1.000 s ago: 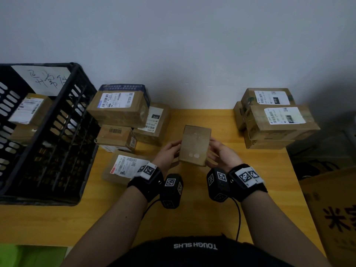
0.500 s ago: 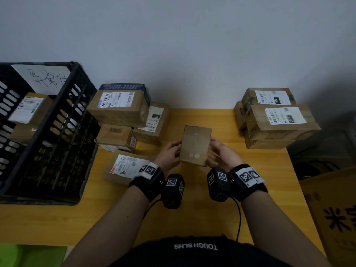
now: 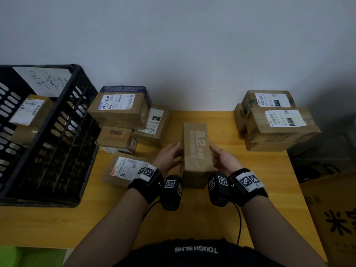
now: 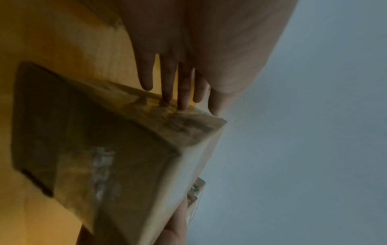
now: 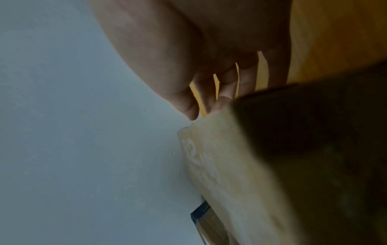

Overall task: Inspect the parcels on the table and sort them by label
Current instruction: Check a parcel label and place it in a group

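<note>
A brown cardboard parcel [image 3: 195,151] with white "8.2" print on its upper face is held between both hands over the middle of the yellow table [image 3: 192,218]. My left hand [image 3: 169,155] lies against its left side; in the left wrist view its fingers [image 4: 167,79] are straight, tips touching the parcel [image 4: 117,157]. My right hand [image 3: 221,158] holds the right side. In the right wrist view the fingers [image 5: 226,86] run behind the parcel [image 5: 293,149] and the thumb sits at its corner. No shipping label shows on this parcel.
A black slatted crate [image 3: 57,151] with labelled parcels and a handwritten sheet stands at the left. Several labelled parcels [image 3: 119,110] are piled beside it, one lying flat [image 3: 123,168] by my left wrist. Another stack [image 3: 277,124] sits back right. A large carton [image 3: 335,218] stands off the table's right edge.
The parcel has been turned between my hands: a plain face with a small round mark showed before, now the face with "8.2" print is up. It also sits nearer me.
</note>
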